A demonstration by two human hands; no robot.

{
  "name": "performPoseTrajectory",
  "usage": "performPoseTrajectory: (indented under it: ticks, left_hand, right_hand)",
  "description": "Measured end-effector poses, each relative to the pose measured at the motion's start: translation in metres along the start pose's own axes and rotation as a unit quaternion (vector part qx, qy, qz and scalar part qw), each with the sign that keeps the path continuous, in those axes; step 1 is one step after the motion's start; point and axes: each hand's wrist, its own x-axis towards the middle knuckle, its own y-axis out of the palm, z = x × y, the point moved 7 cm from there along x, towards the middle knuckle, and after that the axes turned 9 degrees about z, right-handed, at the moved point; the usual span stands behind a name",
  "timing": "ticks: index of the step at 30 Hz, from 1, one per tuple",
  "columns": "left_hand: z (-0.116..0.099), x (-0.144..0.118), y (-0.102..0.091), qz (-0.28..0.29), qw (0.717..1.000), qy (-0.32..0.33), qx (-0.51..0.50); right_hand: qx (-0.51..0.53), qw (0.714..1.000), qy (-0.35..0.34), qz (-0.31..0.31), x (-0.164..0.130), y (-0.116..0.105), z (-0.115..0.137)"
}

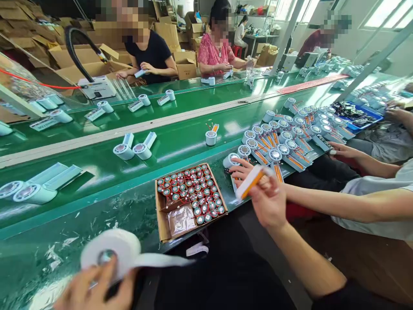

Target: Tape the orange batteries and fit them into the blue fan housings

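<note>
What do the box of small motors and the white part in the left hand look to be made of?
Box: plain brown cardboard, matte, with raw folded flaps. White part in the left hand: likely moulded plastic, smooth and slightly glossy, with a shiny, probably metal disc at its round end; blur leaves this open.

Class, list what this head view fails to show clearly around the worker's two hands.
- Left hand: cut by the bottom edge; motion blur smears the white part.
- Right hand: grip side turned away; orange-and-white piece blurred.
- Cardboard box: small parts' details too tiny.
</note>
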Motion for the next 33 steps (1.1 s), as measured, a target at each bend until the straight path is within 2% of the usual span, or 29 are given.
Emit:
performPoseTrajectory:
  ticks: [2, 3, 5, 7, 8, 10, 13, 15, 17, 20, 23, 25, 28, 31, 33]
  left_hand:
    - [0.059, 0.012, 0.010, 0.030, 0.996, -0.081, -0.003]
    - [0.078, 0.019, 0.016, 0.059, 0.992, -0.113, -0.021]
    - [0.094, 0.034, 0.022, 0.107, 0.978, -0.167, -0.060]
    - [0.089, 0.061, 0.022, 0.108, 0.968, -0.207, -0.090]
    - [0.081, 0.083, 0.024, 0.109, 0.968, -0.203, -0.104]
    - [0.059, 0.144, 0.040, 0.136, 0.973, -0.148, -0.117]
    - [0.043, 0.250, 0.091, 0.208, 0.974, -0.068, -0.049]
    - [0.051, 0.307, 0.131, 0.266, 0.958, -0.098, 0.047]
    - [0.056, 0.343, 0.166, 0.335, 0.927, -0.123, 0.117]
    - [0.038, 0.363, 0.200, 0.401, 0.901, -0.099, 0.131]
    - [-0.005, 0.359, 0.222, 0.440, 0.894, 0.001, 0.088]
    - [-0.035, 0.349, 0.233, 0.463, 0.882, 0.065, 0.057]
    - [-0.059, 0.342, 0.241, 0.485, 0.869, 0.093, 0.030]
    - [-0.061, 0.347, 0.234, 0.489, 0.868, 0.081, 0.004]
    - [-0.057, 0.350, 0.224, 0.484, 0.872, 0.074, -0.021]
  right_hand:
    - [-0.004, 0.993, 0.080, 0.089, -0.031, 0.015, -0.032]
    - [-0.002, 0.989, 0.106, 0.102, -0.046, 0.017, -0.046]
    - [0.014, 0.988, 0.133, 0.072, -0.068, 0.012, -0.066]
    - [0.046, 0.989, 0.138, 0.024, -0.077, 0.000, -0.074]
    - [0.059, 0.989, 0.137, 0.004, -0.078, -0.008, -0.075]
    - [0.066, 0.988, 0.139, -0.024, -0.076, -0.020, -0.074]
    - [0.055, 0.987, 0.149, -0.035, -0.068, -0.024, -0.072]
    - [0.068, 0.986, 0.151, -0.016, -0.063, -0.015, -0.068]
    - [0.084, 0.987, 0.140, 0.002, -0.061, -0.006, -0.062]
    - [0.074, 0.989, 0.129, 0.009, -0.066, -0.009, -0.054]
    - [0.040, 0.990, 0.132, 0.013, -0.068, -0.025, -0.045]
    - [0.011, 0.993, 0.120, 0.016, -0.056, -0.032, -0.034]
    - [-0.040, 0.995, 0.078, 0.052, -0.005, -0.022, -0.017]
    - [-0.093, 0.989, 0.007, 0.117, 0.071, 0.012, -0.013]
    - [-0.151, 0.973, -0.026, 0.172, 0.122, 0.041, -0.026]
